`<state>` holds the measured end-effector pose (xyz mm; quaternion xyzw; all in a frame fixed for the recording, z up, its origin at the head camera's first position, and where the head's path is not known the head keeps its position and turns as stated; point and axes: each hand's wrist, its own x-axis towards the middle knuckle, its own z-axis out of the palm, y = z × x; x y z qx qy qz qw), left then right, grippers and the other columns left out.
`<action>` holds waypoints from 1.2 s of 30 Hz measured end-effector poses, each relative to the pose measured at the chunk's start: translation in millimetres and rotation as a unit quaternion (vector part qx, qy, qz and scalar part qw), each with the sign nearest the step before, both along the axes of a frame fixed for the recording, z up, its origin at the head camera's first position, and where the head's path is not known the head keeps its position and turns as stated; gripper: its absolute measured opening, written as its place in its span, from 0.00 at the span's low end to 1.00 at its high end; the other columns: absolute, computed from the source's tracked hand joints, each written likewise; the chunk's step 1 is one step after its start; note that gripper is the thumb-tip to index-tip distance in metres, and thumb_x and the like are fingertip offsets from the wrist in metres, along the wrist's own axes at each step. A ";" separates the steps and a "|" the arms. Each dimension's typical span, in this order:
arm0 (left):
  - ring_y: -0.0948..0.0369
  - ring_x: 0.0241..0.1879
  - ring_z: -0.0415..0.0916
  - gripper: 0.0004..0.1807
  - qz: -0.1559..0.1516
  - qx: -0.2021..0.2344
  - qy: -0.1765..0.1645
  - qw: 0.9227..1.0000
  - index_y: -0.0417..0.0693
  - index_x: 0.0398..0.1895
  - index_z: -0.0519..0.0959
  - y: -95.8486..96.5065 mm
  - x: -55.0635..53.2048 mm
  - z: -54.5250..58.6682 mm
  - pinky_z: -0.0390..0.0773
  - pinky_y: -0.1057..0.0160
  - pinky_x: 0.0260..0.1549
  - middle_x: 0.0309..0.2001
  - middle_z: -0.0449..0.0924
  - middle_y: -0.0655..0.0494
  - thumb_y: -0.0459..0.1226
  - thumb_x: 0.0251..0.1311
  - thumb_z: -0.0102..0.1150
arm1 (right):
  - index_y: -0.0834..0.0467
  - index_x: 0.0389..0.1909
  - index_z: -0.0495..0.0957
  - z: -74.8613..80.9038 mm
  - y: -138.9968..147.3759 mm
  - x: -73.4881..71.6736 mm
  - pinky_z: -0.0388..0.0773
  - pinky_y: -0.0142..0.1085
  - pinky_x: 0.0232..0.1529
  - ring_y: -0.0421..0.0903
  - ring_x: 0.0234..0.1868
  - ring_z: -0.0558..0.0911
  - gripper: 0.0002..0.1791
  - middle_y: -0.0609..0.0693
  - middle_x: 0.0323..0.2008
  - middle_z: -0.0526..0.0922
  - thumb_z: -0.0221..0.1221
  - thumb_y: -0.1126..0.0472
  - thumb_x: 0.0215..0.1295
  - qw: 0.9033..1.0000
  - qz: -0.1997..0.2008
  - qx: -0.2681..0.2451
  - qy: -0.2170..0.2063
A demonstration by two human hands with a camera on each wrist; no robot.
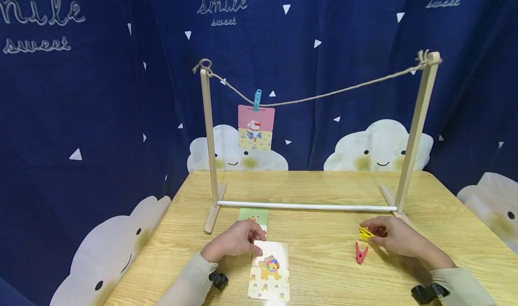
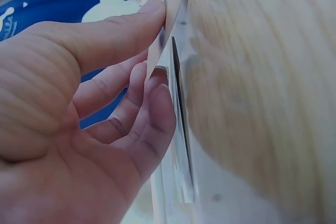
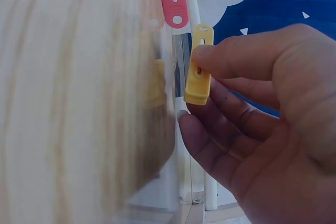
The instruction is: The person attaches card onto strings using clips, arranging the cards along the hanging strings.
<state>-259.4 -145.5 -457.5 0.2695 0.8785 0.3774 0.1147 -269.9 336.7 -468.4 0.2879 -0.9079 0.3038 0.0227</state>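
We see rack (image 1: 305, 206) on worktop (image 1: 315, 252) before curtain (image 1: 323, 36); hung card (image 1: 256, 128) on rope (image 1: 323, 95), left of middle. Nearer us: front card (image 1: 269, 277), rear card (image 1: 253, 214) left; front peg (image 1: 359, 256), rear peg (image 1: 366, 234) right.

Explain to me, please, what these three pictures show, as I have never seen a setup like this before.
There is no machine here, just somebody working barehanded. The wide picture is taken from the head, looking forward and down; the two close ones are taken from the left and right wrists. The left hand pinches a cream card with an animal on it, and the right hand pinches a yellow clothespin. A red clothespin and a green-topped card lie on the wooden table. Farther back stands a wooden frame with a string, where a blue clothespin holds a pink-and-yellow card.
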 end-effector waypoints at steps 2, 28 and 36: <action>0.60 0.35 0.77 0.15 -0.002 0.001 0.001 1.000 0.45 0.42 0.85 0.3 -0.1 0.1 0.77 0.67 0.36 0.39 0.84 0.53 0.31 0.52 0.79 | 0.65 0.55 0.83 0.4 -0.6 0.7 0.78 0.31 0.33 0.31 0.35 0.77 0.20 0.44 0.35 0.84 0.70 0.66 0.63 1.000 -0.005 0.000 0.002; 0.64 0.37 0.77 0.12 -0.013 0.019 -0.026 0.999 0.47 0.45 0.85 -0.7 0.2 0.7 0.78 0.66 0.42 0.41 0.84 0.51 0.34 0.59 0.75 | 0.63 0.53 0.84 3.4 -4.3 3.3 0.78 0.30 0.32 0.32 0.33 0.77 0.18 0.44 0.35 0.82 0.67 0.69 0.61 1.000 -0.028 -0.014 0.005; 0.62 0.41 0.79 0.08 -0.009 0.027 -0.025 0.999 0.47 0.44 0.86 -0.5 1.3 2.7 0.79 0.63 0.45 0.39 0.84 0.54 0.34 0.63 0.71 | 0.63 0.54 0.83 3.6 -3.8 2.5 0.78 0.31 0.31 0.32 0.32 0.78 0.19 0.43 0.34 0.81 0.66 0.69 0.61 0.999 -0.032 -0.016 0.008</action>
